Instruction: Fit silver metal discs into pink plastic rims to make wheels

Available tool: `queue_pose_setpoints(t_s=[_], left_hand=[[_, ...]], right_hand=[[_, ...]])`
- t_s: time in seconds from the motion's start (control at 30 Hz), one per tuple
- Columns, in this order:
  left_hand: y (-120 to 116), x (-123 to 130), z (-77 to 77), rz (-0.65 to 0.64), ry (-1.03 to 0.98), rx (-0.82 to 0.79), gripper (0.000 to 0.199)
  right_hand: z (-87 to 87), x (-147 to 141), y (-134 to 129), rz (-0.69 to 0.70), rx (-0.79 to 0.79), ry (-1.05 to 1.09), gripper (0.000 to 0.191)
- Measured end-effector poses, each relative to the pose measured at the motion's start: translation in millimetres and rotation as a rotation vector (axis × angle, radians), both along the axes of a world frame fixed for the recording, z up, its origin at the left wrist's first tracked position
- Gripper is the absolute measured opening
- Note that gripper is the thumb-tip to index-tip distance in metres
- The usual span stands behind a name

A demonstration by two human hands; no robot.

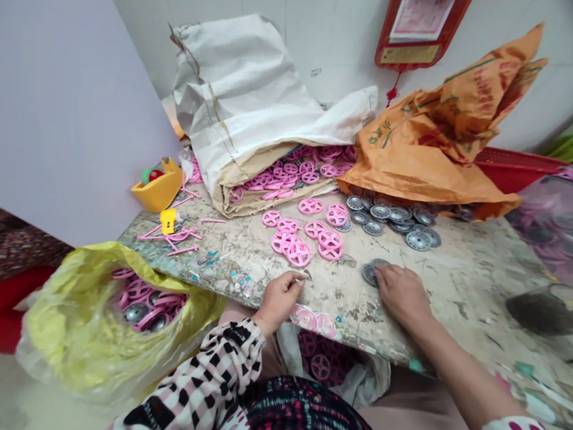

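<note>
My right hand grips a grey plastic toy wheel at its edge, on the worn table. The wheel's right side is hidden by my fingers. My left hand is near the table's front edge, thumb and fingertips pinched together. Whatever is between them, if anything, is too small to make out. Just beyond it lies a loose group of pink spoked wheel rings. More grey wheels are heaped behind my right hand, at the mouth of an orange sack.
A white sack spills pink rings at the back. Pink rods and a yellow holder stand at the left. A yellow bag of pink-and-grey wheels hangs beside the table. A clear bag sits at the right.
</note>
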State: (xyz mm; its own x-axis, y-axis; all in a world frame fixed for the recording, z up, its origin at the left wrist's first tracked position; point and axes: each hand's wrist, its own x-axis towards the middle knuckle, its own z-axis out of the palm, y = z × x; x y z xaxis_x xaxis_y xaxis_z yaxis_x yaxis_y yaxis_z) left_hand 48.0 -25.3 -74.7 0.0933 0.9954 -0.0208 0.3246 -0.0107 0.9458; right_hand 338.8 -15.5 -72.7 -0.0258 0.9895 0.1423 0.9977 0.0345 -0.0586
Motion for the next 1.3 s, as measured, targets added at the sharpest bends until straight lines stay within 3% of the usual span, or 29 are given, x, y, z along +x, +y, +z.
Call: queue_pose_setpoints(t_s=[0.1, 0.23, 0.3, 0.43, 0.53, 0.6, 0.67, 0.77, 0.87, 0.97, 1.03, 1.2, 1.3], left_hand=[[11, 0, 4.9, 0.039, 0.115, 0.021, 0.024], [27, 2, 18.7, -0.006, 0.612, 0.223, 0.03], [33, 3, 24.1, -0.045, 0.825, 0.247, 0.03], [40, 2, 29.5, -0.128, 0.974, 0.247, 0.022], [39, -2, 32.2, -0.113, 0.796, 0.335, 0.015], [34, -2, 33.9, -0.049, 0.502, 0.328, 0.008], [27, 5, 35.5, 0.008, 0.077, 0.15, 0.005], [13, 21, 38.1, 0.019, -0.577, -0.295, 0.021], [0, 34, 40.2, -0.008, -0.907, -0.541, 0.036], [-9, 37, 38.9, -0.012, -0.936, -0.554, 0.039], [-12, 34, 36.4, 0.013, -0.893, -0.543, 0.039], [-13, 31, 33.9, 0.039, -0.804, -0.504, 0.041], [-15, 32, 36.4, 0.045, -0.721, -0.449, 0.036]], right_hand=[[5.3, 4, -1, -0.013, 0.044, 0.056, 0.036], [6.5, 13, 11, -0.079, 0.015, 0.159, 0.043], [4.8, 15, 16, -0.131, -0.026, 0.25, 0.047], [3.3, 25, 17, -0.296, -0.084, 0.518, 0.054], [7.9, 35, 10, -0.382, -0.08, 0.875, 0.046], [15.5, 33, 5, -0.408, -0.052, 1.118, 0.043], [26.2, 17, 0, -0.389, -0.038, 1.3, 0.045], [41.0, -29, -7, -0.267, -0.018, 1.453, 0.047], [44.9, -82, -17, -0.089, 0.057, 1.324, 0.036], [38.5, -114, -29, 0.03, 0.195, 0.993, 0.027], [33.3, -120, -36, 0.043, 0.221, 0.901, 0.028], [27.4, -115, -38, 0.083, -0.092, 1.096, 0.035], [23.1, -116, -37, 0.079, -0.141, 1.181, 0.029]])
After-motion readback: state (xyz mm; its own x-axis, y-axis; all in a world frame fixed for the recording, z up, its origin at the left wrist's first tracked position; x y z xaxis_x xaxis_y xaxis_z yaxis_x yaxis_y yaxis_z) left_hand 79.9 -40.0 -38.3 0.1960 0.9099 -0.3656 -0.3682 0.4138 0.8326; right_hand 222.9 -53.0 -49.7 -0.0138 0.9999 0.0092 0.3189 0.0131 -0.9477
